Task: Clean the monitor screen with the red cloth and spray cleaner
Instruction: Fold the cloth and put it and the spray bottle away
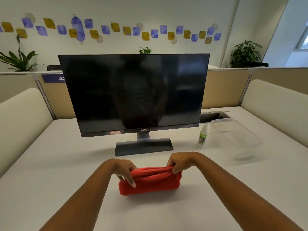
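At the near edge of a white desk (50, 180), a person holds a folded red cloth (150, 182) by both ends, its lower fold resting on the surface. The left hand (124, 169) grips the left end with curled fingers, one finger lying down across the front; the right hand (179, 164) pinches the upper right corner, apparently to fold or open the cloth before wiping. The cloth looks thick, soft and dry. Farther right, a small spray bottle (203, 135) with a green label stands upright and untouched, just beside a clear plastic tub (250, 140), within reach of the right hand. Beyond, the monitor (133, 92) stands centred on its base, its screen dark and reflective, not yet sprayed by the look of it.
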{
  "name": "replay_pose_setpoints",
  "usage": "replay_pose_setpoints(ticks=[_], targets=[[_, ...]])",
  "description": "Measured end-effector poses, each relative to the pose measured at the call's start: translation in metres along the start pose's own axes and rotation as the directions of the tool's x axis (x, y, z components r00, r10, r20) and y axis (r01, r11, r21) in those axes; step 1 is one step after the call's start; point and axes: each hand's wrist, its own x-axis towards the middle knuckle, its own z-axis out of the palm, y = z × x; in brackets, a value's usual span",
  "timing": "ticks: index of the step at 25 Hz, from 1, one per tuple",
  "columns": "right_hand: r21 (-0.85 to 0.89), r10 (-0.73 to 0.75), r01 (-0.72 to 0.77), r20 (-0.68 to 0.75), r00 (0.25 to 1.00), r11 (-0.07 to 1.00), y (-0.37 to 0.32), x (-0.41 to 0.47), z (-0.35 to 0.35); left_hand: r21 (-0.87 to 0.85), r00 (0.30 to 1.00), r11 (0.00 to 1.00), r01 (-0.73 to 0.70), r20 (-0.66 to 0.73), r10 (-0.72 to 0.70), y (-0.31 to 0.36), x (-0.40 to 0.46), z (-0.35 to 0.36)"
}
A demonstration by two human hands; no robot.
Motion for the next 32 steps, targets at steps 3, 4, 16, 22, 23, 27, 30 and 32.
replay_pose_setpoints(ticks=[3, 4, 16, 22, 23, 27, 30, 32], targets=[[0.196, 0.031, -0.009, -0.112, 0.993, 0.981, 0.010, 0.012, 0.002, -0.132, 0.997, 0.991, 0.024, -0.064, -0.032, -0.005, 0.002, 0.001], [0.283, 0.046, 0.010, -0.190, 0.981, 0.959, 0.014, 0.017, 0.002, -0.188, 0.991, 0.982, 0.024, -0.127, -0.049, -0.007, 0.003, 0.000], [0.216, 0.237, -0.120, -0.682, 0.692, 0.969, 0.019, 0.056, 0.049, 0.112, 0.437, 0.982, -0.154, -0.883, 0.170, -0.019, 0.042, 0.055], [-0.105, -0.002, -0.030, -0.290, 0.957, 0.994, -0.003, 0.063, 0.060, 0.442, 0.764, 0.896, -0.038, -0.566, 0.311, -0.016, 0.058, 0.075], [-0.123, 0.034, -0.073, -0.297, 0.954, 0.990, -0.004, 0.063, 0.061, 0.479, 0.784, 0.878, -0.015, -0.539, 0.307, -0.016, 0.059, 0.075], [-0.022, 0.144, -0.161, -0.345, 0.928, 0.987, -0.015, 0.065, 0.065, 0.510, 0.787, 0.860, 0.026, -0.540, 0.297, -0.015, 0.059, 0.073], [0.094, 0.254, -0.236, -0.327, 0.910, 0.967, -0.024, 0.066, 0.064, 0.517, 0.772, 0.856, 0.021, -0.553, 0.315, -0.015, 0.061, 0.073], [0.139, 0.308, -0.276, -0.340, 0.889, 0.951, -0.026, 0.064, 0.064, 0.513, 0.766, 0.858, 0.004, -0.553, 0.327, -0.017, 0.060, 0.071]])
